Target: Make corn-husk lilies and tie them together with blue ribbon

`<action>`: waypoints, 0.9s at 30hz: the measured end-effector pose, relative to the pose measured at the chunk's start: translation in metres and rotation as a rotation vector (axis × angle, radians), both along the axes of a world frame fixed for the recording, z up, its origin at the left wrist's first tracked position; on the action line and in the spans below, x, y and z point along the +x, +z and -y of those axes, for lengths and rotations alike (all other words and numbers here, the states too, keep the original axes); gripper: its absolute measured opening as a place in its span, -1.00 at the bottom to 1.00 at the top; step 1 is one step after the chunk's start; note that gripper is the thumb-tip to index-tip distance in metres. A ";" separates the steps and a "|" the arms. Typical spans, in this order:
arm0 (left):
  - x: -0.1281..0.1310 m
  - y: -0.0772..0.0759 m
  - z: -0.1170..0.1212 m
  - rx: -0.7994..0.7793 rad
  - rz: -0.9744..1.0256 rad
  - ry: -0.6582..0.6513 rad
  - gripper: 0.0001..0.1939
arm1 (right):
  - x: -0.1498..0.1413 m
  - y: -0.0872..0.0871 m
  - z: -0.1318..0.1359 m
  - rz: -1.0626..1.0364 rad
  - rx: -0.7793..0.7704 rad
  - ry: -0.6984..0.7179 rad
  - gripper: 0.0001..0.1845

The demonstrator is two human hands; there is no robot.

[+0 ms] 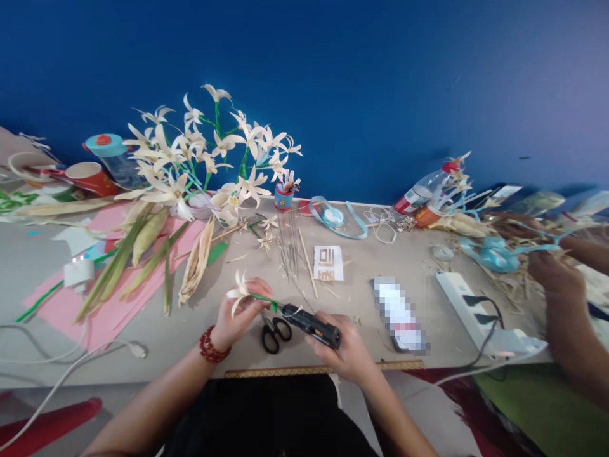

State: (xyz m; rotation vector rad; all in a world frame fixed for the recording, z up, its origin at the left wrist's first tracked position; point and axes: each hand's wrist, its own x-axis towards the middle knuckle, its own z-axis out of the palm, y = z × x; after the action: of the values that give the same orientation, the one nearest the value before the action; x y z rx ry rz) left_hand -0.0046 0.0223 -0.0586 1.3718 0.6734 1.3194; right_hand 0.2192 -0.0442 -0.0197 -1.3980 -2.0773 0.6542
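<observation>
In my left hand [242,311] is a handmade flower [238,287] with cream petals, its green-wrapped stem pointing right, pinched in the fingers. My right hand [345,346] grips a black hand tool [311,325] with an orange patch; its exact kind is unclear. The tool's narrow end lies at the stem's end, where a bit of green strip hangs; contact cannot be made out. Below them, black-handled scissors [276,334] rest on the table, blades partly hidden.
White flowers [214,152] stand at the back left, near pink paper [114,304] with husks. Thin wires [288,247] lie mid-table. A phone [399,314] and a power strip [476,317] sit to the right. Another person's hands [556,273] hold blue ribbon at far right.
</observation>
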 end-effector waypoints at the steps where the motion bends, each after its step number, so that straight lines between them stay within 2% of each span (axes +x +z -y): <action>1: 0.000 -0.001 0.000 -0.013 0.006 0.004 -0.93 | 0.001 0.000 0.000 0.002 0.000 0.001 -0.75; 7: -0.001 -0.007 -0.002 -0.038 0.080 -0.003 -0.96 | 0.019 -0.007 0.005 -0.078 -0.015 -0.080 -0.82; 12: 0.000 -0.010 -0.003 -0.073 0.139 -0.031 -0.96 | 0.036 -0.021 0.002 -0.214 -0.045 -0.323 -0.74; 15: 0.000 -0.011 -0.004 -0.097 0.159 -0.034 -0.95 | 0.045 -0.026 -0.008 -0.009 0.014 -0.514 -0.68; 17: 0.000 -0.011 -0.004 -0.118 0.162 -0.035 -0.93 | 0.050 -0.031 -0.016 0.191 0.034 -0.571 -0.64; 20: 0.000 -0.011 -0.004 -0.138 0.160 -0.026 -0.91 | 0.057 -0.043 -0.026 0.383 0.079 -0.543 -0.68; 24: 0.000 -0.010 -0.003 -0.161 0.153 -0.032 -0.89 | 0.064 -0.061 -0.034 0.495 0.149 -0.456 -0.73; 27: 0.001 -0.009 -0.003 -0.159 0.165 -0.023 -0.88 | 0.068 -0.062 -0.037 0.561 0.158 -0.414 -0.67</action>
State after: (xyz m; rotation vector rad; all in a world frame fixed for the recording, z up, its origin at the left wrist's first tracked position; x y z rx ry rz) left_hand -0.0040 0.0252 -0.0681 1.1267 0.6337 1.3156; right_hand 0.2868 -0.0076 -0.0816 -1.9974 -2.0646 -0.0873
